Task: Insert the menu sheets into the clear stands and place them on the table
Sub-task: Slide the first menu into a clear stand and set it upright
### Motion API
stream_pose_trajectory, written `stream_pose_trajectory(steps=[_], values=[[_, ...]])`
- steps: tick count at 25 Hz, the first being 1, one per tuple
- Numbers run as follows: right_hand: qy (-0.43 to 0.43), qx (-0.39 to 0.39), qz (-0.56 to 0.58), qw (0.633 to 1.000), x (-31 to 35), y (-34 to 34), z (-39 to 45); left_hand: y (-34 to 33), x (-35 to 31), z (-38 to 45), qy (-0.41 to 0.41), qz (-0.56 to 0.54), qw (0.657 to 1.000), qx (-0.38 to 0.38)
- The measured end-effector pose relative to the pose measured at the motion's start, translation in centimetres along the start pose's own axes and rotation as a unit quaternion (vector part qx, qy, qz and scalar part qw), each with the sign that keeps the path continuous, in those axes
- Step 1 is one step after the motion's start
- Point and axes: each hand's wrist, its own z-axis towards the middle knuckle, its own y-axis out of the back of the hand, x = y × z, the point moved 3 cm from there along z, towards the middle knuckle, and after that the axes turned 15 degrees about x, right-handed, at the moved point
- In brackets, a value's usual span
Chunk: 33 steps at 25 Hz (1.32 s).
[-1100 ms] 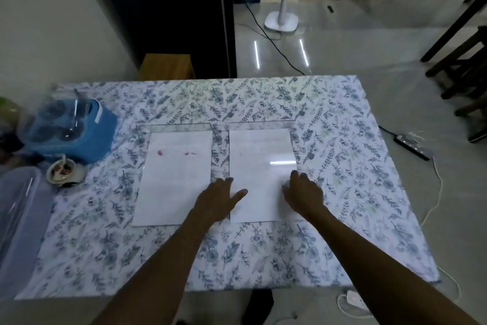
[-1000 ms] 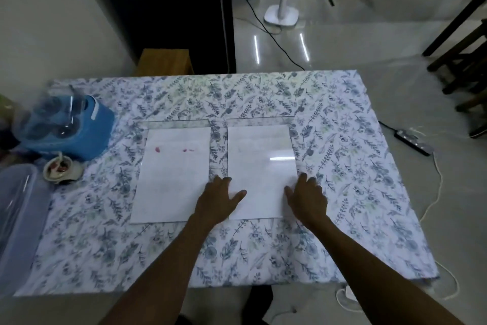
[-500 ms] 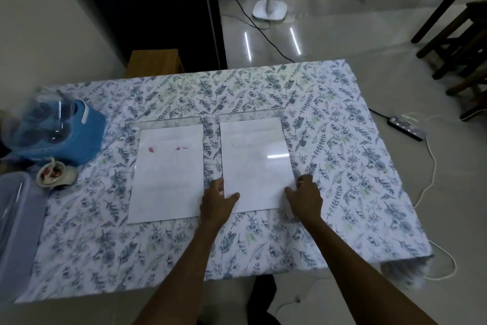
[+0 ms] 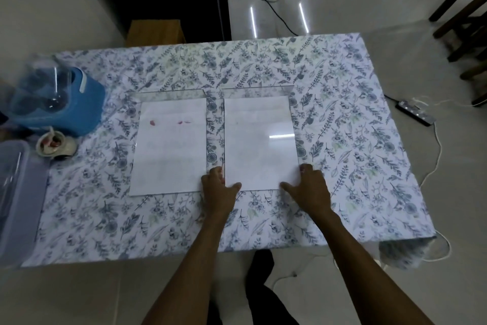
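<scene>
While my left hand [image 4: 218, 187] and right hand [image 4: 309, 187] press flat and open-fingered on the near corners of the right stand [image 4: 259, 140], gripping nothing, its long axis runs straight away from me, sheet apparently inside. Both hands equally near. Left stand [image 4: 168, 145] with its sheet lies flat just beside, parallel, narrow gap between. Well left on the table [image 4: 355, 166]: blue container [image 4: 60, 103], small bowl [image 4: 54, 144], clear tub [image 4: 15, 193]. Nothing blocks lifting it upright, I judge.
</scene>
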Motion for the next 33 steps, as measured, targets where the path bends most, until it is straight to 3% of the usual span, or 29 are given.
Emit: stream_pose_trajectory(steps=[3,10,17,27,33], values=[[-0.015,0.019,0.080,0.997,-0.1,0.4,0.0,-0.5,-0.3,-0.2,0.003,0.037,0.999,0.006],[-0.040,0.042,0.260,0.964,-0.6,2.8,-0.1,-0.2,-0.2,0.2,0.030,-0.002,1.000,-0.002],[-0.031,0.048,0.277,0.959,-1.0,2.8,0.6,-0.2,0.1,0.5,0.033,-0.027,0.999,0.006],[-0.013,0.067,0.348,0.935,-1.5,2.3,0.7,0.1,-0.3,0.2,0.025,-0.171,0.985,0.006],[-0.013,0.063,0.369,0.927,-1.0,2.3,-0.3,2.1,-0.8,-0.5,-0.034,-0.123,0.990,0.052]])
